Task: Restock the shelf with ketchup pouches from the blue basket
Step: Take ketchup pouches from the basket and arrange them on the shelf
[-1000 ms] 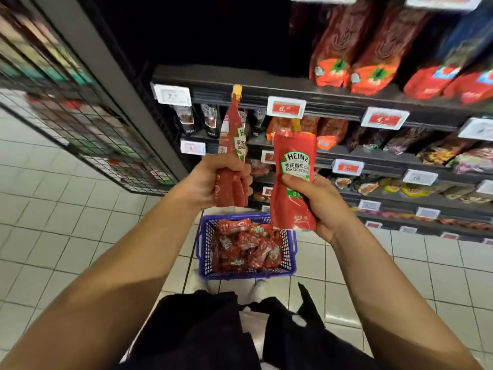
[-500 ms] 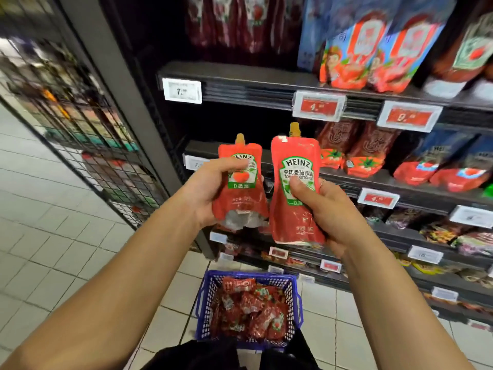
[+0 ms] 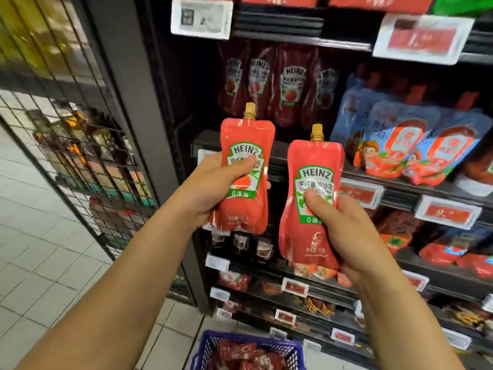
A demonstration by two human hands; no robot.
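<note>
Now | left hand [image 3: 213, 188] grip clamps left pouch [image 3: 244, 177] | right hand [image 3: 344, 231] grip clamps right pouch [image 3: 309, 204]

Your blue basket [image 3: 248, 348] at 6 o'clock is cut off by the bottom edge; price tags [image 3: 418, 40] at 1 o'clock blur unreadably.

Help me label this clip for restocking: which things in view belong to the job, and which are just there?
Job: left hand gripping a Heinz pouch; right hand gripping a second Heinz pouch; blue basket of pouches; Heinz row on the shelf.
Just there: blue-and-red packs; price tags; wire rack.
</note>
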